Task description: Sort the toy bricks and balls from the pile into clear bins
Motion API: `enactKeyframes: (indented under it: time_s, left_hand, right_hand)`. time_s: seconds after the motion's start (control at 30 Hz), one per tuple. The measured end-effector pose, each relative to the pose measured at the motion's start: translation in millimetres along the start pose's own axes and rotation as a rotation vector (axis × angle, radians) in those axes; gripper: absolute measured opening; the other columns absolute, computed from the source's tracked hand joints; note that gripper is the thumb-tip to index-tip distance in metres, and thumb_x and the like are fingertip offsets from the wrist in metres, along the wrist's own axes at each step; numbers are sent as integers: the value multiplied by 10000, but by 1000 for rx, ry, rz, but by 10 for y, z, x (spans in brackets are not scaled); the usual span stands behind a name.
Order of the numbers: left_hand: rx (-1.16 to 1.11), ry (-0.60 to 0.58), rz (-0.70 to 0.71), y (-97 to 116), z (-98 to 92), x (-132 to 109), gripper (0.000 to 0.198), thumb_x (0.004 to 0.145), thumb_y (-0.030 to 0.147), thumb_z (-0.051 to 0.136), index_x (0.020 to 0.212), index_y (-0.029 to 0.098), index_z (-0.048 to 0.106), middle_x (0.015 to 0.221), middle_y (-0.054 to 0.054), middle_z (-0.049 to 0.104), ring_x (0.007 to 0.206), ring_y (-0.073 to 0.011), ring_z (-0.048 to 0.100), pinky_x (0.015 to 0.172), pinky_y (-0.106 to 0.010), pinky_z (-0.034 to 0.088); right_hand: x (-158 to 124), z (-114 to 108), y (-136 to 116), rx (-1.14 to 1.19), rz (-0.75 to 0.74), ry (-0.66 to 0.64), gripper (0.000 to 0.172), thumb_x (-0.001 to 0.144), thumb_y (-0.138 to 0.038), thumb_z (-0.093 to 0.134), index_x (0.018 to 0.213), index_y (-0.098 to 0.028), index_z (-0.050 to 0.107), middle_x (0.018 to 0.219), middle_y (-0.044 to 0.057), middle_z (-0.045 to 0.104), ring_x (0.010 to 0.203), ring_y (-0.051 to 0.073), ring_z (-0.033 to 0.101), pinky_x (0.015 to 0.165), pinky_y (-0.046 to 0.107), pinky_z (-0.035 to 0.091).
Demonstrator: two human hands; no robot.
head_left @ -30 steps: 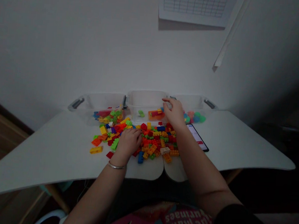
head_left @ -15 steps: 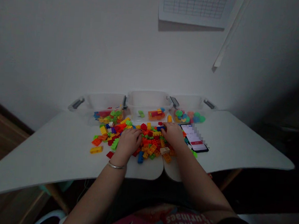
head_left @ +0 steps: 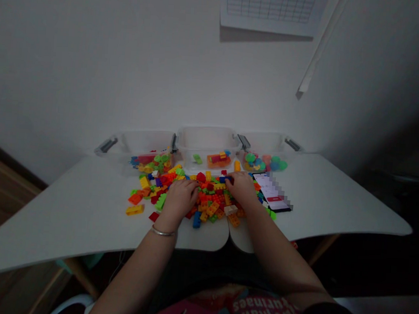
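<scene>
A heap of colourful toy building bricks (head_left: 213, 209) lies on the white table in front of me. My left hand (head_left: 182, 196) rests over the left part of the heap, its fingers curled down among the bricks; whatever is under the fingertips is hidden. On the heap's right side, my right hand (head_left: 241, 185) has its fingertips closed at a dark blue brick (head_left: 224, 179). A red brick (head_left: 223, 172) sits just beyond those fingers. Nearer to me are a blue brick (head_left: 197, 220) standing out at the front edge and a beige brick (head_left: 230, 209).
Three clear plastic boxes stand along the wall: the left box (head_left: 148, 138) and right box (head_left: 264, 140) hold mixed colourful pieces, the middle box (head_left: 209, 137) a few. A phone (head_left: 271, 192) lies right of the heap. Two white tabletops (head_left: 335, 199) meet before me.
My right fingertips have drawn in slightly by the blue brick, leaving the red brick beyond them more visible. My left hand has stayed in place.
</scene>
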State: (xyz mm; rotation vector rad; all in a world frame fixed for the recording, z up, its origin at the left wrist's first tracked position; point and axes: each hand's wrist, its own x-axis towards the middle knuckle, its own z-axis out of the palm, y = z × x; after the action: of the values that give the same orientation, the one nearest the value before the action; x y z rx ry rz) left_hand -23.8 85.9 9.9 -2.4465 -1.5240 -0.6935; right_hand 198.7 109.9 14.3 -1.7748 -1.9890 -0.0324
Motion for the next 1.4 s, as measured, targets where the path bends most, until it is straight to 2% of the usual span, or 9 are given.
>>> enactKeyframes:
  time_s: [0.2, 0.3, 0.43, 0.57, 0.7, 0.83, 1.0, 1.23, 1.4]
  left_hand:
    - [-4, -1, -7, -6, 11, -8, 270, 888, 226, 476, 1019, 182, 707, 1014, -88, 734, 949, -245, 649, 905, -416, 492]
    - [5, -10, -12, 0, 2, -8, 273, 893, 225, 472, 1026, 176, 705, 1028, -91, 731, 963, -248, 646, 911, -418, 489]
    - [16, -35, -15, 8, -14, -1, 278, 900, 230, 465, 1025, 175, 706, 1023, -85, 731, 954, -244, 645, 901, -404, 488]
    - [24, -62, -19, 12, -29, 6, 287, 903, 233, 458, 1035, 177, 706, 1028, -80, 731, 955, -244, 645, 898, -399, 486]
    - [18, -66, -30, 9, -38, 5, 290, 907, 241, 452, 1026, 180, 709, 1032, -81, 731, 964, -250, 646, 899, -407, 485]
    - [-3, -47, -16, -7, -30, 0, 286, 902, 231, 456, 1018, 181, 712, 1036, -82, 732, 963, -247, 646, 907, -414, 488]
    - [-2, -43, -18, -8, -27, -1, 282, 895, 218, 462, 1013, 174, 714, 1020, -83, 733, 946, -250, 647, 895, -416, 491]
    - [-8, -45, -16, -6, -22, -3, 285, 907, 233, 455, 1027, 176, 707, 1027, -83, 729, 960, -252, 641, 904, -422, 484]
    - [2, -48, -13, -13, -11, 0, 281, 905, 230, 459, 1024, 176, 707, 1026, -78, 729, 959, -258, 639, 899, -425, 484]
  right_hand:
    - [3, 5, 9, 70, 40, -27, 257, 873, -291, 577, 1066, -184, 710, 1041, 123, 717, 1032, 275, 606, 941, 396, 426]
    - [4, 21, 23, 140, 34, 19, 231, 856, -265, 592, 1050, -196, 696, 1022, 104, 711, 1026, 262, 601, 949, 398, 418]
    - [10, 39, 52, 336, 19, 236, 191, 834, -241, 565, 988, -187, 664, 1007, 91, 695, 988, 246, 602, 939, 409, 433]
    - [53, 19, 81, 634, 44, 479, 220, 826, -286, 545, 1004, -184, 623, 1016, 85, 671, 862, 207, 608, 833, 373, 497]
    - [177, -95, 116, 806, 80, 540, 281, 828, -320, 558, 1066, -177, 605, 1034, 86, 667, 767, 175, 614, 743, 335, 525]
    - [358, -314, 157, 680, 37, 559, 237, 830, -265, 564, 1035, -187, 654, 1054, 84, 676, 830, 180, 634, 825, 358, 519]
    - [580, -476, 159, 499, -79, 541, 215, 852, -180, 520, 925, -190, 723, 1119, 90, 690, 1080, 209, 610, 971, 390, 477]
    - [706, -438, 34, 182, -117, 346, 337, 858, -124, 476, 1096, -162, 711, 1194, 106, 685, 1114, 256, 603, 1028, 445, 406]
    - [691, -454, -110, -33, -125, 279, 359, 930, -300, 486, 1230, -187, 645, 1152, 115, 702, 1103, 290, 588, 1075, 486, 294]
